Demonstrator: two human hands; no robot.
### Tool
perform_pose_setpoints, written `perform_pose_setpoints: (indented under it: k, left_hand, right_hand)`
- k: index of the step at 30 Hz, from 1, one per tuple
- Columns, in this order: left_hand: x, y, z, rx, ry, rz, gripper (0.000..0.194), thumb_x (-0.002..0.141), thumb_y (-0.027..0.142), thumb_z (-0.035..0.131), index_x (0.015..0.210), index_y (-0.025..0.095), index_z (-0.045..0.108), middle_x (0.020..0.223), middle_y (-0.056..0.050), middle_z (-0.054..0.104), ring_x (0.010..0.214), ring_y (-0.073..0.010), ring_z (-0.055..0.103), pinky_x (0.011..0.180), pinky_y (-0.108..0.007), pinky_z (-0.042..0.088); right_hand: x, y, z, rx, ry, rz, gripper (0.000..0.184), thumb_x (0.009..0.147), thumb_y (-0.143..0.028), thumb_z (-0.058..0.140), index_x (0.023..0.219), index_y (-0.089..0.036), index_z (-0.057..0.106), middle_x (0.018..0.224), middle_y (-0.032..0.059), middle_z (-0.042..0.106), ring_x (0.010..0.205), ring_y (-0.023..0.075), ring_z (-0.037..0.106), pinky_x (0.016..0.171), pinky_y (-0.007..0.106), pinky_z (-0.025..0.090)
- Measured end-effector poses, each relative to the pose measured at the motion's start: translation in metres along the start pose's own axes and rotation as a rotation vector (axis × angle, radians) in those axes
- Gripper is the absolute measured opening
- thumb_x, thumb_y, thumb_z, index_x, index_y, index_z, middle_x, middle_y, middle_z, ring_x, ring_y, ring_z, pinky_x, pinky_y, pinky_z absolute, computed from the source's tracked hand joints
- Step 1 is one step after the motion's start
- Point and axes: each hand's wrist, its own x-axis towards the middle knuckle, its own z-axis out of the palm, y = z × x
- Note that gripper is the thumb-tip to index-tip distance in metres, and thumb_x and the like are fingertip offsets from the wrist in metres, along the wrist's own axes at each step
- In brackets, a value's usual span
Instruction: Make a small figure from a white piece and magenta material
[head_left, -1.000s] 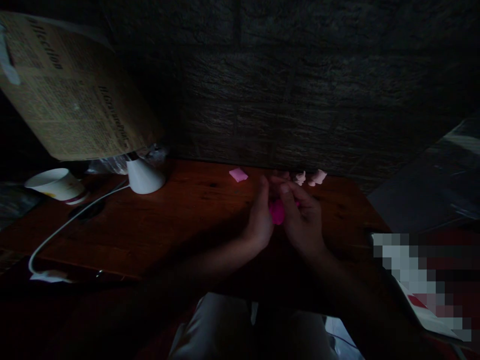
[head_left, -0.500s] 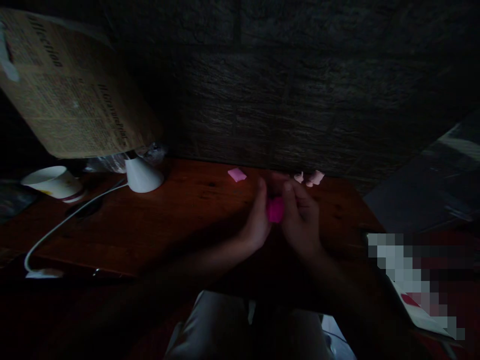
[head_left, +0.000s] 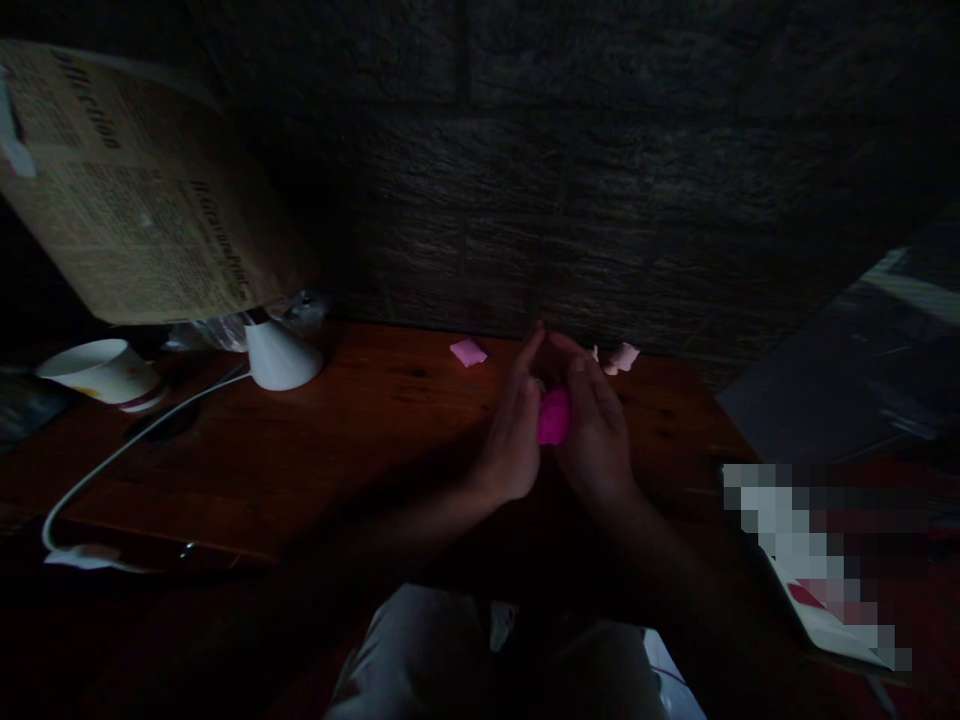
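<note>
Between the cupped palms of the left hand (head_left: pixel 516 435) and right hand (head_left: pixel 598 430), over the wooden table (head_left: pixel 375 415), is a magenta lump (head_left: pixel 554 417), gripped by both with neither clearly nearer; its showing face runs roughly twelve to six o'clock, but covered sides leave the true long axis uncertain. Both hands slant fingers toward twelve o'clock, tips close together, forearms entering from about eight and between four and five. From them, a pink piece (head_left: pixel 469 352) lies at ten o'clock, a pale piece (head_left: pixel 624 357) between one and two.
</note>
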Motion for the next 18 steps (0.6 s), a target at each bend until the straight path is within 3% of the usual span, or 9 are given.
perform_pose_setpoints:
  k: [4, 9, 15, 18]
  left_hand:
    - [0.001, 0.003, 0.000, 0.054, 0.008, 0.060, 0.067, 0.103, 0.067, 0.024, 0.153, 0.028, 0.047, 0.167, -0.007, 0.039, 0.157, -0.0221, 0.030, 0.132, -0.042, 0.020]
    - [0.001, 0.004, -0.002, 0.212, 0.037, 0.229, 0.058, 0.106, 0.058, 0.026, 0.149, 0.028, 0.052, 0.166, -0.007, 0.040, 0.157, -0.0230, 0.032, 0.132, -0.044, 0.019]
    - [0.006, 0.006, -0.013, 0.392, -0.021, 0.411, 0.054, 0.107, 0.051, 0.028, 0.143, 0.025, 0.059, 0.163, -0.010, 0.045, 0.158, -0.0269, 0.029, 0.130, -0.051, 0.021]
    - [0.009, 0.004, -0.022, 0.424, -0.039, 0.404, 0.056, 0.107, 0.054, 0.026, 0.137, 0.027, 0.065, 0.162, -0.008, 0.048, 0.159, -0.0277, 0.027, 0.130, -0.055, 0.018]
  right_hand:
    - [0.003, 0.001, -0.001, 0.120, -0.054, 0.104, 0.029, 0.096, -0.044, 0.062, 0.121, -0.031, 0.071, 0.142, 0.0008, 0.067, 0.137, 0.0228, 0.058, 0.121, 0.047, 0.039]
    - [-0.006, 0.003, 0.006, 0.063, -0.127, 0.090, 0.031, 0.101, -0.047, 0.054, 0.122, -0.033, 0.071, 0.140, -0.0003, 0.068, 0.140, 0.0202, 0.055, 0.120, 0.042, 0.041]
    - [-0.012, 0.011, 0.007, 0.036, -0.098, 0.120, 0.037, 0.099, -0.053, 0.055, 0.128, -0.033, 0.068, 0.142, 0.0007, 0.067, 0.139, 0.0204, 0.056, 0.121, 0.042, 0.040]
    - [-0.013, 0.019, 0.009, 0.039, -0.106, 0.137, 0.041, 0.098, -0.056, 0.055, 0.129, -0.033, 0.067, 0.140, 0.0022, 0.068, 0.137, 0.0217, 0.058, 0.118, 0.044, 0.044]
